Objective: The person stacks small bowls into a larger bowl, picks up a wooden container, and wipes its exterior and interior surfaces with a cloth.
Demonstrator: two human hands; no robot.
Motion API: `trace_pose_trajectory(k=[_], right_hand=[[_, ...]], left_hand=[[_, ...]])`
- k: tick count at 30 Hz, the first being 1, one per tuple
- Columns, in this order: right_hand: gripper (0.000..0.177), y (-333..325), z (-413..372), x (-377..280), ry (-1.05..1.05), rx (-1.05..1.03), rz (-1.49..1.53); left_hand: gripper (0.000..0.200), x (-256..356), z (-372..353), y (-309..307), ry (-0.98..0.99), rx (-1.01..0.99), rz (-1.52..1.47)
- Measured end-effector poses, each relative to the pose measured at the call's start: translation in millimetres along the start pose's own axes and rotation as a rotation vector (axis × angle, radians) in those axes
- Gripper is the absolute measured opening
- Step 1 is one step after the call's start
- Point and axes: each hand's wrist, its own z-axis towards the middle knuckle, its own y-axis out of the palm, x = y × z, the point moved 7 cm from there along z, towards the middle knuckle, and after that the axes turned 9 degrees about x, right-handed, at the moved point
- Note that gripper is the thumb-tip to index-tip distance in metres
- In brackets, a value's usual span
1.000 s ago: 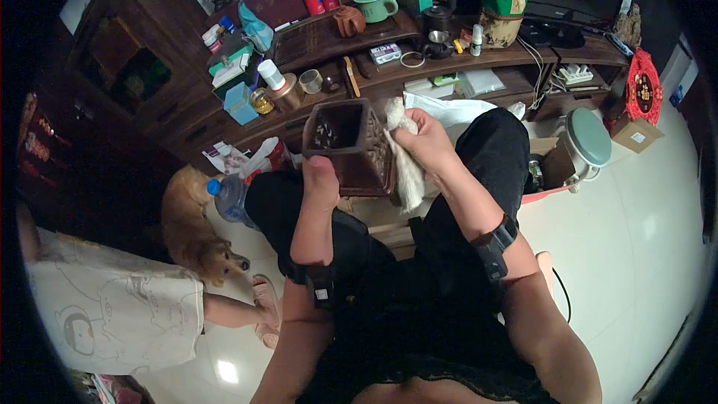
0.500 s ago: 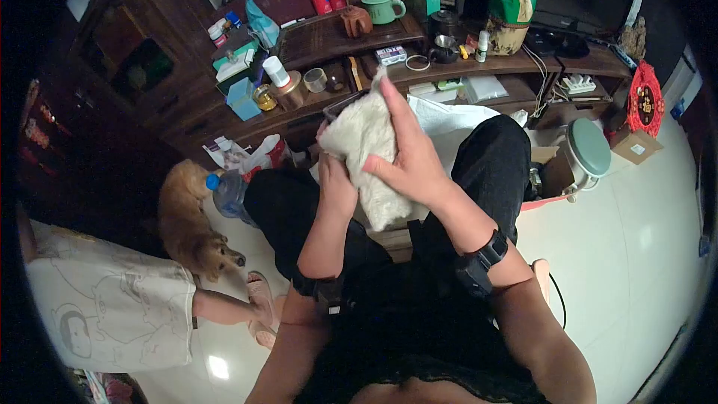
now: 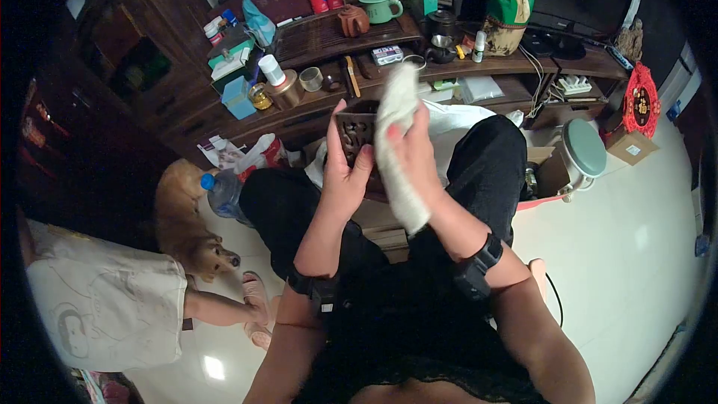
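Thumb and spread fingers of the left hand clasp the brown box, between both hands; the white cloth, largely covering the box before, now stands along its right, gripped by the right hand.

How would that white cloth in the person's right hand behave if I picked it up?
The white cloth would probably flop, since it bends along the right hand with ends reaching past it. It's likely light, as one hand seems to carry it. Blur hides its weave, so I can't judge slipperiness.
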Motion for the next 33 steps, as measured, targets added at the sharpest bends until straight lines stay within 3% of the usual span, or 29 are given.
trace_pose_trajectory(k=[2, 3, 6, 7, 8, 10, 15, 19, 21, 23, 26, 28, 31, 33], right_hand=[[0.067, -2, -8, -38, -0.312, 0.067, -0.139], [0.060, -4, -5, -42, -0.329, 0.095, -0.123], [0.050, -2, 11, -42, -0.186, 0.018, -0.088], [0.038, -3, 20, -34, -0.117, 0.082, -0.033], [0.039, -4, 29, -26, 0.071, 0.083, 0.248], [0.044, 0, 38, -19, 0.174, 0.038, 0.403], [0.052, 14, 35, -3, 0.566, -0.099, 0.870], [0.057, 9, 18, -22, 0.072, -0.046, 0.253], [0.059, 4, 3, -27, 0.024, -0.019, 0.146], [0.055, 5, 1, -23, -0.047, 0.026, 0.122], [0.057, 9, 14, 1, 0.167, -0.089, 0.395], [0.061, 18, 12, 2, 0.329, -0.185, 0.709], [0.061, 12, 16, -5, 0.266, -0.147, 0.658], [0.061, 12, 20, -5, 0.199, -0.126, 0.589]], left_hand=[[0.067, 6, -6, 3, 0.119, 0.034, 0.157], [0.067, 5, -4, 1, 0.108, 0.020, 0.155], [0.074, 12, 1, -1, 0.041, -0.001, -0.007], [0.078, 14, 1, 0, 0.015, -0.005, -0.086], [0.082, 27, -3, 4, 0.230, 0.001, 0.151], [0.085, 23, -6, 1, 0.133, -0.042, 0.023], [0.081, 19, -7, 1, 0.173, 0.026, -0.098], [0.075, 22, -4, -1, 0.155, 0.145, 0.047], [0.072, 25, -2, -3, 0.221, 0.177, 0.249], [0.068, 14, -6, -3, 0.054, 0.227, 0.222], [0.079, 3, -3, -12, -0.163, 0.163, 0.004], [0.074, -13, -5, -20, -0.387, 0.140, -0.076], [0.079, -16, -12, -11, -0.545, 0.138, -0.266], [0.078, -28, -16, -11, -0.475, 0.055, -0.390]])
